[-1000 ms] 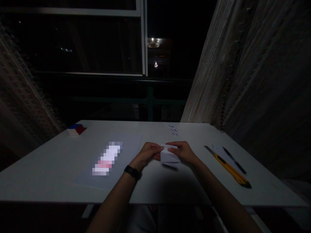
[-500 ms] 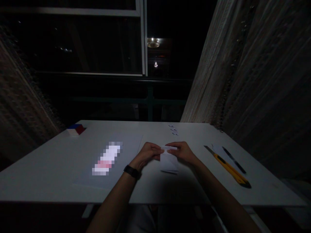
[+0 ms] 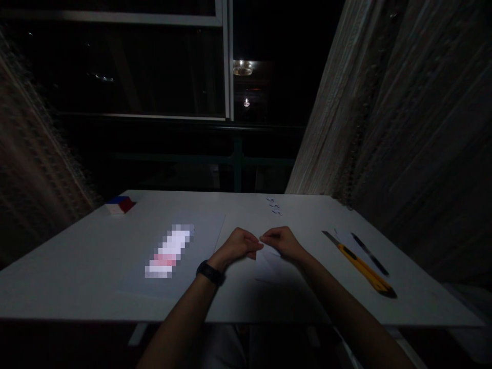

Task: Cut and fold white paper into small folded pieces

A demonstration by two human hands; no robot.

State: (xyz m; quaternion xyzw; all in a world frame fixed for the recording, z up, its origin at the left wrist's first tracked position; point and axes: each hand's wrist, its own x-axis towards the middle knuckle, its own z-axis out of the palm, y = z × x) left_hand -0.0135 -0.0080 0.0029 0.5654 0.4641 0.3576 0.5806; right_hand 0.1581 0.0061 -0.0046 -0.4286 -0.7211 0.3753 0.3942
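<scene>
A small folded white paper (image 3: 268, 265) lies low over the white table (image 3: 77, 266) in front of me. My left hand (image 3: 238, 246), with a black watch on the wrist, is curled and pinches the paper's upper left edge. My right hand (image 3: 283, 241) is curled too and pinches the paper's top edge from the right. The two hands nearly touch above the paper. Most of the paper sits in shadow below my fingers.
A yellow utility knife (image 3: 363, 269) and a black pen (image 3: 369, 253) lie at the right. A large sheet (image 3: 200, 241) lies at the left, a coloured cube (image 3: 120, 204) at the far left corner. Small paper bits (image 3: 274, 206) lie beyond my hands. Curtains hang on both sides.
My hands have come closer together and lower toward the table. The paper, held more upright before, now lies flatter under my fingers.
</scene>
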